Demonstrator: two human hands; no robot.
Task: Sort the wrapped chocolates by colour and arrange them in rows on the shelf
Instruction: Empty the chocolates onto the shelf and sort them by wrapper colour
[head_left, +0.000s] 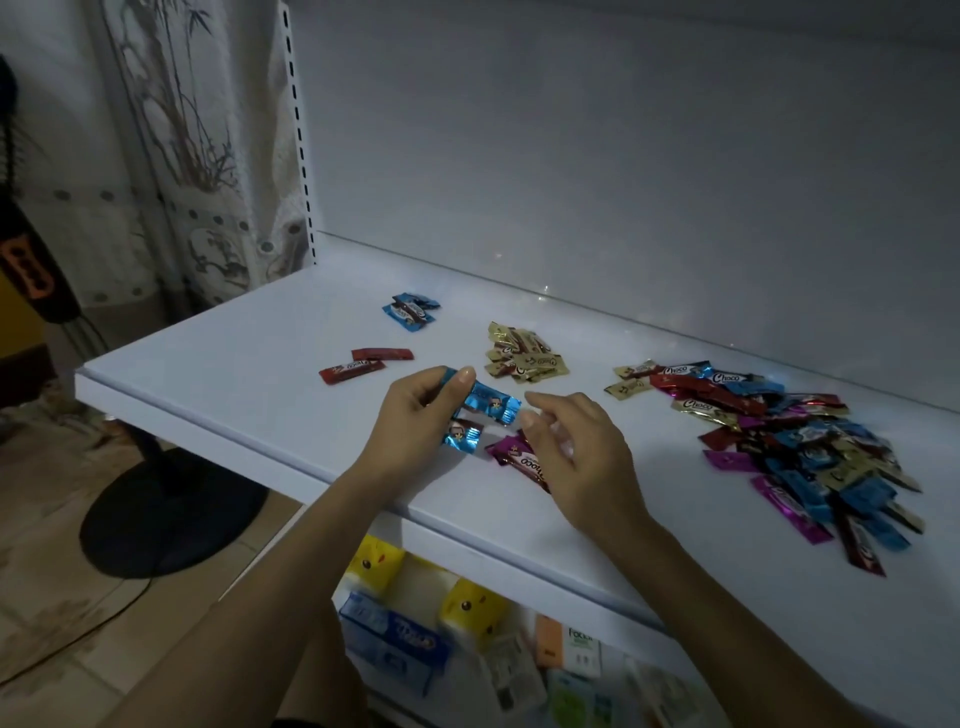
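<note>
My left hand (415, 426) pinches a blue wrapped chocolate (491, 401) just above the white shelf (270, 364); a second blue one (462, 435) shows under its fingers. My right hand (571, 452) hovers beside them with fingers loosely curled, holding nothing, over purple chocolates (511, 452). Sorted groups lie on the shelf: blue (410, 310) at the back, two red (363, 364) on the left, gold (524, 353) in the middle. A mixed pile (795, 447) of red, blue, gold and purple chocolates lies at the right.
The shelf's back panel (623, 156) rises behind the chocolates. A lower shelf holds packaged goods (467, 634). A black fan base (171, 514) stands on the floor at the left, beside a patterned curtain (182, 156).
</note>
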